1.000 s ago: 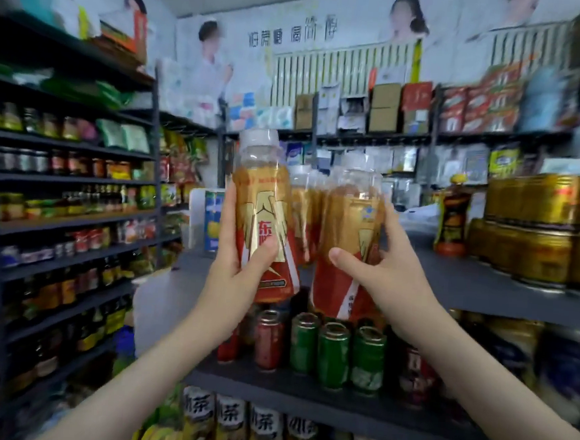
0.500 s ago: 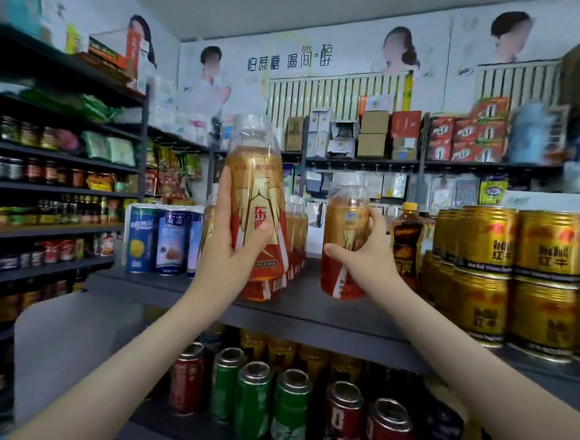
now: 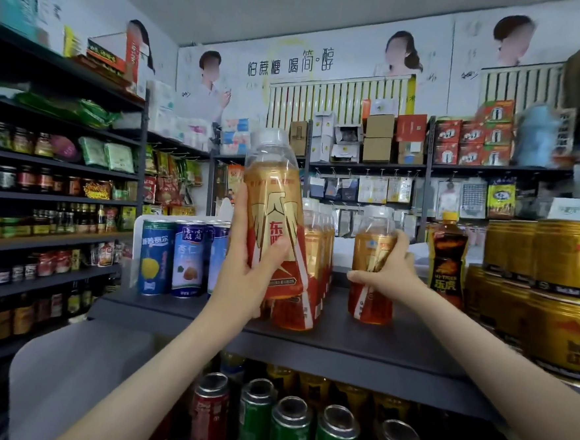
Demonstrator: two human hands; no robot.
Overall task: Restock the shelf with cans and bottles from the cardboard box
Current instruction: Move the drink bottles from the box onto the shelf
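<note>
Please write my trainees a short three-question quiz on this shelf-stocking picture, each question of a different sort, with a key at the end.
1. True or false: the left hand is empty.
2. Multiple choice: what stands just to the right of the bottle that the right hand grips? A) blue cans B) a dark bottle with a yellow cap C) green cans
3. Fill in: the stacked gold cans stand at the ____ end of the dark shelf.

Key: 1 false, it grips a gold-and-red bottle; 2 B; 3 right.
</note>
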